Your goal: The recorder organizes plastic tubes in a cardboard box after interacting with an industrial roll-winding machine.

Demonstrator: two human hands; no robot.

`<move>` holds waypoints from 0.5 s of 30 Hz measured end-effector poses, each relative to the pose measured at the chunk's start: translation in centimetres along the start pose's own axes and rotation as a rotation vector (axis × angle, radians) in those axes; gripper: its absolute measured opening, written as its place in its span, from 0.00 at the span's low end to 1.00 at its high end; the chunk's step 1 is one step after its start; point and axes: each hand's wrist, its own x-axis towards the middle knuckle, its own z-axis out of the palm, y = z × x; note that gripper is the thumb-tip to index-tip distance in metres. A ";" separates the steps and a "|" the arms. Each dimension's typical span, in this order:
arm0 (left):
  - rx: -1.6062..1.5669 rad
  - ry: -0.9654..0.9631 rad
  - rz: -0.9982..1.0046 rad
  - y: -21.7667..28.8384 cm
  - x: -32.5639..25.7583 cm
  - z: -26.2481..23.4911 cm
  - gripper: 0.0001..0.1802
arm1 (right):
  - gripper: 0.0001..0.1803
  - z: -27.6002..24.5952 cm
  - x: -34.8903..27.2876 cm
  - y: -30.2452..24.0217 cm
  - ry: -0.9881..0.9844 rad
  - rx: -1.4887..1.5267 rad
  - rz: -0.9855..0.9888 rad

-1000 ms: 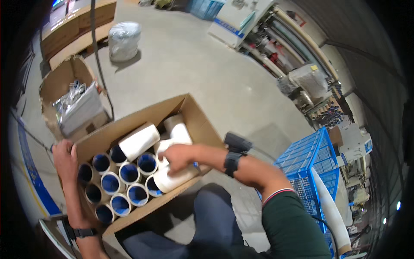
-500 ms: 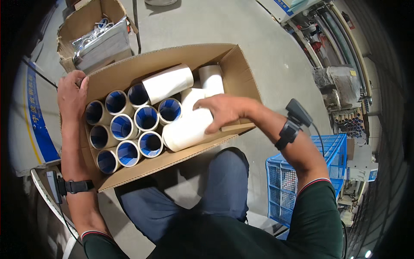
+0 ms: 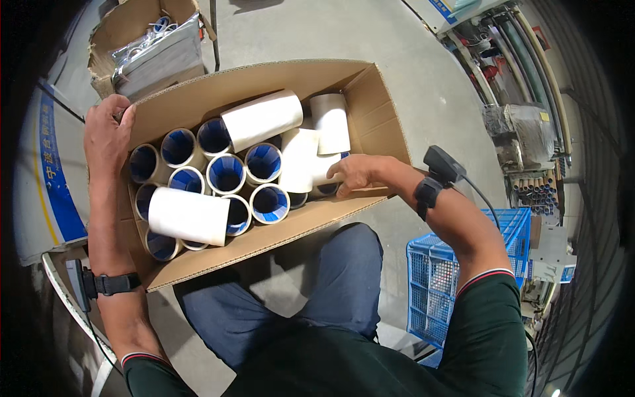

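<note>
My left hand [image 3: 109, 129] is closed round the far left corner of an open cardboard box [image 3: 238, 81]. Thick white rolls, hollow and dark blue inside, fill much of this box. Several stand on end, like the upright roll [image 3: 226, 173] in the middle. One lying roll [image 3: 189, 216] rests across the standing ones at the near left; another lying roll [image 3: 262, 119] is at the far side. Inside the box's right part, my right hand [image 3: 357, 173] has its fingers curled on the end of a white roll [image 3: 322, 170], beside a leaning roll [image 3: 299, 159].
Past the box's far left stands another carton [image 3: 106, 40] with a silvery package and white cords. A blue plastic crate [image 3: 433, 284] is by my right elbow. Machinery with rollers [image 3: 522, 63] lines the far right. My knees are below the box's near edge.
The roll under my right hand has gone from there, and a roll now lies across the near left ones. My right hand has shifted rightward to another roll. My left hand stays on the box.
</note>
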 end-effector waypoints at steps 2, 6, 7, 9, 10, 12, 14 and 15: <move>-0.009 0.005 0.007 -0.2 0.1 0.5 0.09 | 0.32 2.0 1.9 2.7 0.144 0.088 -0.101; -0.033 0.024 0.027 -0.5 0.2 0.8 0.10 | 0.21 3.3 2.6 3.4 0.312 0.307 -0.085; -0.026 0.022 0.023 -0.8 0.1 0.8 0.10 | 0.16 3.0 2.2 2.5 0.349 0.269 -0.094; -0.029 0.010 -0.020 -1.2 0.1 0.8 0.10 | 0.09 2.8 1.0 1.5 0.479 0.092 -0.094; -0.028 0.008 -0.024 -1.1 0.1 0.8 0.10 | 0.09 2.3 0.4 1.0 0.475 0.091 -0.096; -0.040 -0.002 -0.041 -0.6 0.1 0.4 0.10 | 0.08 1.0 -1.0 -0.2 0.495 -0.057 -0.066; -0.029 -0.023 -0.044 -1.1 0.2 0.4 0.10 | 0.08 1.0 -1.6 -1.1 0.478 -0.106 -0.086; -0.027 -0.042 -0.042 -1.2 0.3 0.5 0.10 | 0.08 1.2 -2.0 -1.2 0.375 -0.149 -0.093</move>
